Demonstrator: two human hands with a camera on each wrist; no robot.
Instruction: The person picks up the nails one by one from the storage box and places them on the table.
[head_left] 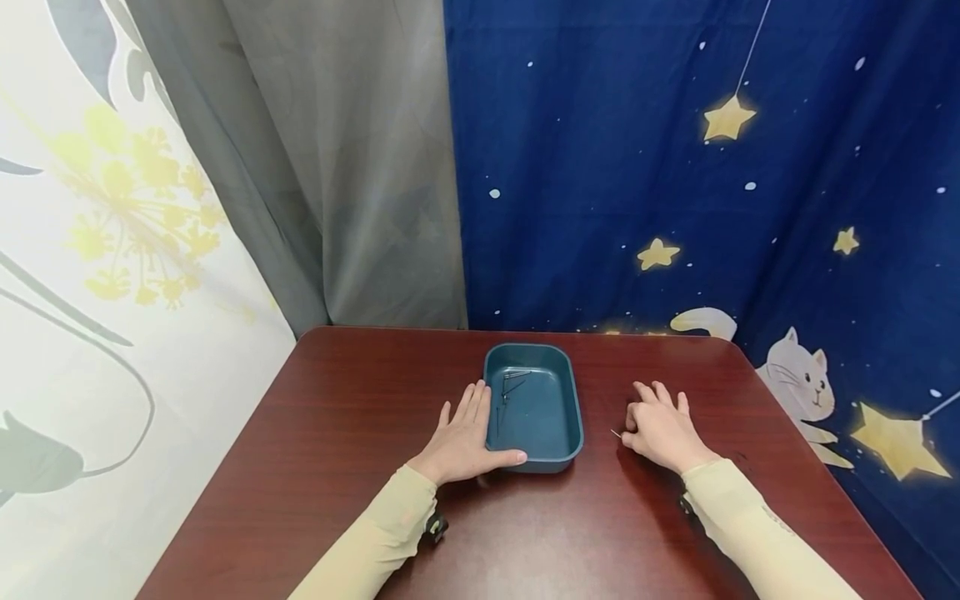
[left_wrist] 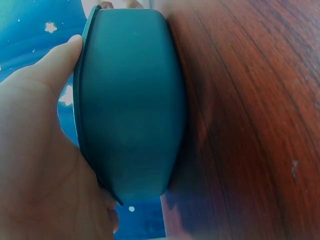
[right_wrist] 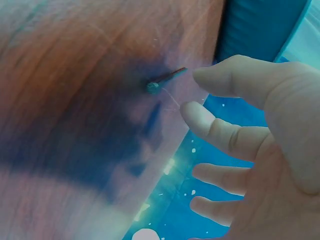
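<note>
A dark teal rectangular tray (head_left: 573,417) stands on the table, with several thin dark nail-like pieces (head_left: 517,375) lying toward its left side. My left hand (head_left: 462,442) rests along the tray's left edge with fingers straight, its thumb stretched across the near rim. To the right of the tray, my right hand (head_left: 663,429) is low over the table. Beside its thumb and index fingertips is one slim piece with a round ribbed head (right_wrist: 153,88), like a nail or screw. A gap shows between thumb and index finger in the right wrist view; the other fingers are spread.
The reddish-brown wooden table (head_left: 360,400) has rounded far corners. Behind it hang a grey curtain (head_left: 382,167) and a blue curtain (head_left: 570,167) with stars and a cat. A white patterned cloth (head_left: 75,333) covers the left side.
</note>
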